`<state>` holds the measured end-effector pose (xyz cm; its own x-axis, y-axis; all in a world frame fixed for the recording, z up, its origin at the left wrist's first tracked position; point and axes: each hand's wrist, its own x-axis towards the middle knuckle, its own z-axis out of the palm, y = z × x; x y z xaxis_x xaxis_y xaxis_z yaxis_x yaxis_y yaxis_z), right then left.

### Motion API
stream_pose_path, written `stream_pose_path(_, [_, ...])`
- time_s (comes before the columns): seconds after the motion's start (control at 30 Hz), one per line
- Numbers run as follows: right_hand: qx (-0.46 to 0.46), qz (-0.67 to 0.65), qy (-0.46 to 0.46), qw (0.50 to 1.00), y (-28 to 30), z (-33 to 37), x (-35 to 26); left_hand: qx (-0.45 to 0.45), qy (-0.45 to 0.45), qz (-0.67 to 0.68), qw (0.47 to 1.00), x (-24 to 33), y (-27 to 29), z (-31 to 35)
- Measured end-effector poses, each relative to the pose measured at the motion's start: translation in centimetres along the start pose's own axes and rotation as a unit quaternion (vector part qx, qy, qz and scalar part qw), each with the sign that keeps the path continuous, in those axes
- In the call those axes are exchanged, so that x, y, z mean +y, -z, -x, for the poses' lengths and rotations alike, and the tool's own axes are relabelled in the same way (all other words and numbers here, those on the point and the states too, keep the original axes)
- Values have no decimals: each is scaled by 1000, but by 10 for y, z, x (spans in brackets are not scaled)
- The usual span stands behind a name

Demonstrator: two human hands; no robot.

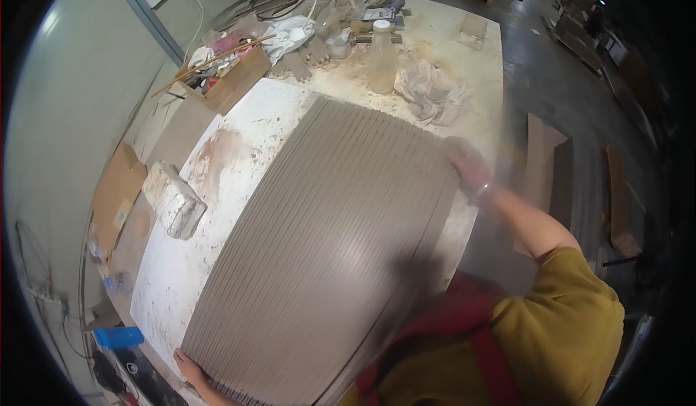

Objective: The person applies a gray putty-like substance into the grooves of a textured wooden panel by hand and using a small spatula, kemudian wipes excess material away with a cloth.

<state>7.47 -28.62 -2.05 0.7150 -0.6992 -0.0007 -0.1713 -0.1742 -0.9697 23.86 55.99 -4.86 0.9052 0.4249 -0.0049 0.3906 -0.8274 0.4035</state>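
Observation:
A large grey-brown ribbed panel lies tilted across a white, dust-smeared worktable. My left hand grips the panel's near left corner at the bottom of the view. My right hand, in a thin clear glove and blurred by motion, holds the panel's far right edge. My yellow sleeve and red apron strap fill the lower right. The panel hides most of the table's middle.
A wrapped whitish block lies left of the panel. A cardboard box with sticks and tools, a plastic bottle, crumpled cloth and several jars crowd the far end. Cardboard sheets lie on the floor at right.

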Motion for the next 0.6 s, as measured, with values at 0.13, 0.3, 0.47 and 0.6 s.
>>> stream_pose_path(0.13, [-75, 105, 28, 991, 32, -30, 11, 117, -91, -114, 982, 17, -20, 13])
stream_pose_path(0.3, [26, 98, 38, 994, 37, -90, -23, 166, -209, -74, 961, 140, -13, 109])
stream_pose_path(0.47, [103, 287, 204, 930, 20, -182, 30, 0, -276, 96, 956, 229, -20, 179])
stream_pose_path(0.6, [14, 434, 181, 882, 27, -260, 105, -99, -302, 115, 941, 321, -22, 244])
